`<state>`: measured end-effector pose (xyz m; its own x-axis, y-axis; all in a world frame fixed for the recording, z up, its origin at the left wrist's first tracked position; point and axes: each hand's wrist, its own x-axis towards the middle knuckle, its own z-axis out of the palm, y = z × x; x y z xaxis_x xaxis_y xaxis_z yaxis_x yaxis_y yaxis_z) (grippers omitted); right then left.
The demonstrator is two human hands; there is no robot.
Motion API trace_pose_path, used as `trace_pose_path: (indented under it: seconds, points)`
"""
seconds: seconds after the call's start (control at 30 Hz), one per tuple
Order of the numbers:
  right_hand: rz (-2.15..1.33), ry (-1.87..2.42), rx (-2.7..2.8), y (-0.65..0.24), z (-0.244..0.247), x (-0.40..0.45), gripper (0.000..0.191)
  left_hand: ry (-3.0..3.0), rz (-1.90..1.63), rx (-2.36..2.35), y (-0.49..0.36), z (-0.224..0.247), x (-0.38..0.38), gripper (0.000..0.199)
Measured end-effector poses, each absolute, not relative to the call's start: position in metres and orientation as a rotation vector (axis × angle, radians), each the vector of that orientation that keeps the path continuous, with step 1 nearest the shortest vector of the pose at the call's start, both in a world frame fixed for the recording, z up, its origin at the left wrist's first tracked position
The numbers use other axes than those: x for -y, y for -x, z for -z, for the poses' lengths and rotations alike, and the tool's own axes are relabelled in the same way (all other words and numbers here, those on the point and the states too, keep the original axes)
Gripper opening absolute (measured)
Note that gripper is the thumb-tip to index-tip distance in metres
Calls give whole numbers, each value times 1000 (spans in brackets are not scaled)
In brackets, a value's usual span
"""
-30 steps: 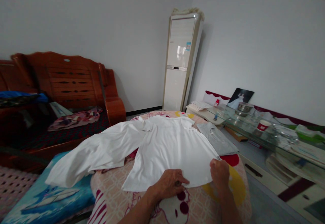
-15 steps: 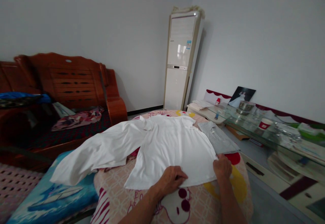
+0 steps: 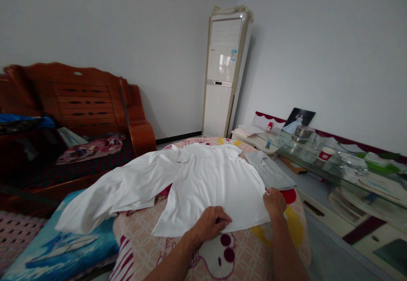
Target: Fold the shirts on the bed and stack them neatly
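A white short-sleeved T-shirt point(image 3: 216, 187) lies spread on a round surface under a patterned cloth, its hem toward me. My left hand point(image 3: 211, 222) is at the middle of the hem, fingers bent and pinched together on the fabric. At the shirt's right side edge, a little above the hem corner, my right hand point(image 3: 275, 203) grips the cloth between thumb and fingers. Another white garment point(image 3: 121, 183) lies to the left, hanging past the surface's edge. A folded grey garment point(image 3: 269, 170) rests beyond my right hand.
The pink patterned cloth point(image 3: 251, 255) covers the round surface. A blue cushion point(image 3: 76, 249) is at lower left, below a wooden sofa point(image 3: 85, 98). On the right stands a glass-topped cabinet point(image 3: 333, 170) with a paper cup point(image 3: 325, 154). A tall air conditioner point(image 3: 222, 73) stands behind.
The view has shifted slightly, so everything sits a little further left. Both hands keep nearly the same places on the T-shirt, with the right one slightly higher in view.
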<state>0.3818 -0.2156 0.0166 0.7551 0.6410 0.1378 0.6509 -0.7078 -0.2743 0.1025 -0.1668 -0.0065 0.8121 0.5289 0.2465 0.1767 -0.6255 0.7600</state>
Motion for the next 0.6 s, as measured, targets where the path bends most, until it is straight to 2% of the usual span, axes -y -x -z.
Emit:
trace_pose_path:
  seconds: [0.3,0.5,0.6]
  points:
    - [231,2637,890,-386,-33,222,31,-2249,-529,-500,-101,1,167,24]
    - [272,2700,954,-405,-17,234,37,-2268,-499,-482,-100,-5,170,22]
    - [440,2680,1004,-397,-16,233,33,-2241,-522,-486,-99,-9,172,23]
